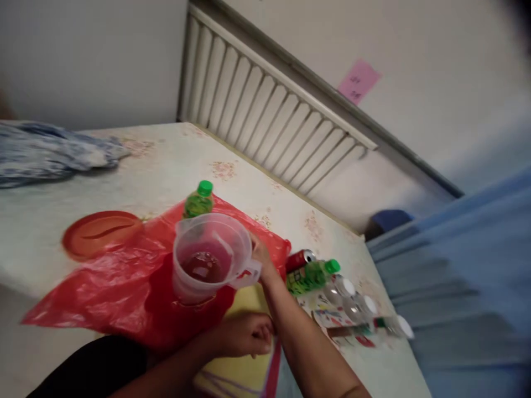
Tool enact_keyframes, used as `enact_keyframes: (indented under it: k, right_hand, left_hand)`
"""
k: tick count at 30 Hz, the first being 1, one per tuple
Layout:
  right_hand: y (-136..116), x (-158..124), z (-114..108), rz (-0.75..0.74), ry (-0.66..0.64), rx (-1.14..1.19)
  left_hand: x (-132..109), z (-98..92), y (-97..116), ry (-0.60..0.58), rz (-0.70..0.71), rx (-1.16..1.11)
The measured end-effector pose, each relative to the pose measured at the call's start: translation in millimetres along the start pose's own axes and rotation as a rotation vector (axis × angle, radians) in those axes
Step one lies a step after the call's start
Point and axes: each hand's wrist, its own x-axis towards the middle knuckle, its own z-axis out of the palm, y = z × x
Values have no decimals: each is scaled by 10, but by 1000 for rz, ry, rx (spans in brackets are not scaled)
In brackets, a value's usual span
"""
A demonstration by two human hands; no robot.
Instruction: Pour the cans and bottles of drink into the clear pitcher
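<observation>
A clear plastic pitcher point(209, 257) with a little dark red liquid in its bottom stands on a red plastic bag point(116, 279). My right hand point(260, 255) is wrapped round the pitcher's handle on its right side. My left hand point(245, 333) rests lower down, fingers curled, on a yellow sheet point(244, 301) at the table's near edge; what it holds, if anything, is hidden. A green-capped bottle point(199, 200) stands just behind the pitcher.
A red lid point(102, 232) lies left of the bag. Right of my arm lie a red can point(299, 258), a green bottle point(312, 275) and several clear bottles point(357, 307). Blue cloth point(50, 152) sits far left. A radiator point(269, 105) lines the wall.
</observation>
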Motion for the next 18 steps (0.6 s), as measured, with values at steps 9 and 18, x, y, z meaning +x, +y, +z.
enact_keyframes:
  k: [9, 18]
  right_hand:
    - [12, -1604, -557, 156, 413, 98]
    - [442, -2901, -1470, 244, 1220, -406]
  left_hand:
    - [74, -72, 61, -61, -33, -28]
    - [133, -18, 197, -121, -34, -54]
